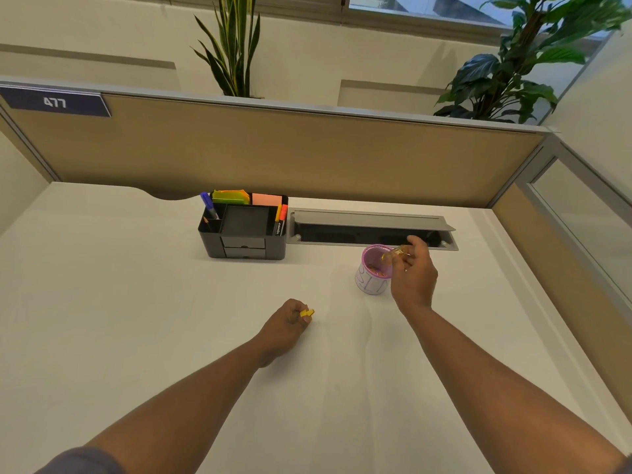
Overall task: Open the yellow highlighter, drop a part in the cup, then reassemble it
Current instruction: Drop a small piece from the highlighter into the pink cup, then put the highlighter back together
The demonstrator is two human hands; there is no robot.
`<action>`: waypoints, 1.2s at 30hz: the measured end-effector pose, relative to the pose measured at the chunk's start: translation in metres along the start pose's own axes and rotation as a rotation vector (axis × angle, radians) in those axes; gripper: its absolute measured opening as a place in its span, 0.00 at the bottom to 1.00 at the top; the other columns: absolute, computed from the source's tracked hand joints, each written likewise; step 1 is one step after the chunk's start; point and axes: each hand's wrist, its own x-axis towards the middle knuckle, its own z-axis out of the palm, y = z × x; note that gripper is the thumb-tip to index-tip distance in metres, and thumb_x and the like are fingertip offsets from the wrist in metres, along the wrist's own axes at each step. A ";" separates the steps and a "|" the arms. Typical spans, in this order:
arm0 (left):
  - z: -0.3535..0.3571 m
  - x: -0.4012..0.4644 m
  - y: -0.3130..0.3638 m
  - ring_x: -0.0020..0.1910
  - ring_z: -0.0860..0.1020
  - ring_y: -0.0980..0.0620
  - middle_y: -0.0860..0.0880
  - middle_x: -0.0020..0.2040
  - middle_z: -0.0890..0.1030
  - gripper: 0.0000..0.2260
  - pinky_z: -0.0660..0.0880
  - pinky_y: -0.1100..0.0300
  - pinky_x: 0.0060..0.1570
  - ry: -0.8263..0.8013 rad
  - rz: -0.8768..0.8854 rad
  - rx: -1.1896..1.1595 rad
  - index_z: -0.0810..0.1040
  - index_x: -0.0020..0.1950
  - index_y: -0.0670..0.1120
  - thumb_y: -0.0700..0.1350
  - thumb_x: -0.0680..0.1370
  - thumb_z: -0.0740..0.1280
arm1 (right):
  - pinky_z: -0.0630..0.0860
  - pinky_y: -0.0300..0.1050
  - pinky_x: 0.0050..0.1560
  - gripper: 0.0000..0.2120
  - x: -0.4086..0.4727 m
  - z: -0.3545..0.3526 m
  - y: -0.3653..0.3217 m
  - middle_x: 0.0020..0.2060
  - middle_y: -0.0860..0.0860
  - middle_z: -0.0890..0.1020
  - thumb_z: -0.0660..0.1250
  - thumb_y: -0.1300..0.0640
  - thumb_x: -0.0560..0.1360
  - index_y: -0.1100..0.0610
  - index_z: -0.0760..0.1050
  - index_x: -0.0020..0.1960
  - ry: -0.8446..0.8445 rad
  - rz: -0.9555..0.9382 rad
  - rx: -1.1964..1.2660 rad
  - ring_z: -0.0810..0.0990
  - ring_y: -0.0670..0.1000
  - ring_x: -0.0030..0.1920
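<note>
The yellow highlighter body (396,252) is pinched in the right hand (412,273) just over the rim of the pink cup (372,280). A small yellow part (306,313) is pinched in the left hand (287,325), which rests on the white surface (136,302).

Near desk (136,336): bare between and beside my forearms, so I have room there
Cup (371,278): touching my right hand (412,271), blocks its left side
Organiser (244,229): blocks the back, left of the cup
Cable tray (372,229): open just behind the cup
Partition (273,148): walls off the far edge
</note>
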 end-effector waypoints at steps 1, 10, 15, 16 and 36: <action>0.000 0.000 0.000 0.67 0.76 0.50 0.52 0.66 0.79 0.09 0.71 0.64 0.55 0.001 0.001 0.001 0.74 0.62 0.48 0.49 0.84 0.65 | 0.77 0.42 0.53 0.22 0.000 0.000 -0.001 0.60 0.54 0.82 0.69 0.64 0.79 0.54 0.72 0.72 0.008 0.049 0.028 0.81 0.53 0.57; -0.001 -0.007 0.010 0.59 0.76 0.49 0.45 0.65 0.80 0.09 0.71 0.56 0.56 0.007 -0.013 0.014 0.74 0.62 0.46 0.47 0.84 0.65 | 0.75 0.35 0.41 0.11 -0.027 -0.002 -0.003 0.51 0.51 0.81 0.70 0.63 0.78 0.50 0.75 0.55 0.049 0.226 0.116 0.81 0.54 0.51; -0.006 -0.020 0.021 0.60 0.80 0.46 0.46 0.61 0.82 0.04 0.74 0.54 0.52 0.048 0.022 0.013 0.76 0.58 0.49 0.46 0.83 0.66 | 0.75 0.36 0.43 0.10 -0.059 -0.010 -0.005 0.49 0.45 0.80 0.71 0.62 0.78 0.50 0.76 0.54 -0.008 0.280 0.267 0.81 0.47 0.51; -0.006 -0.024 0.024 0.60 0.81 0.45 0.45 0.60 0.82 0.04 0.76 0.51 0.54 0.059 0.036 -0.004 0.76 0.57 0.49 0.44 0.83 0.66 | 0.75 0.38 0.44 0.09 -0.066 -0.010 -0.006 0.49 0.45 0.80 0.71 0.62 0.78 0.51 0.76 0.54 -0.029 0.301 0.300 0.81 0.47 0.51; -0.031 -0.096 0.041 0.49 0.82 0.49 0.48 0.58 0.85 0.14 0.80 0.53 0.55 0.281 0.106 -0.126 0.83 0.64 0.48 0.39 0.78 0.72 | 0.83 0.50 0.57 0.10 -0.151 0.005 -0.048 0.54 0.56 0.85 0.71 0.66 0.78 0.55 0.81 0.56 -0.528 0.477 0.570 0.85 0.58 0.54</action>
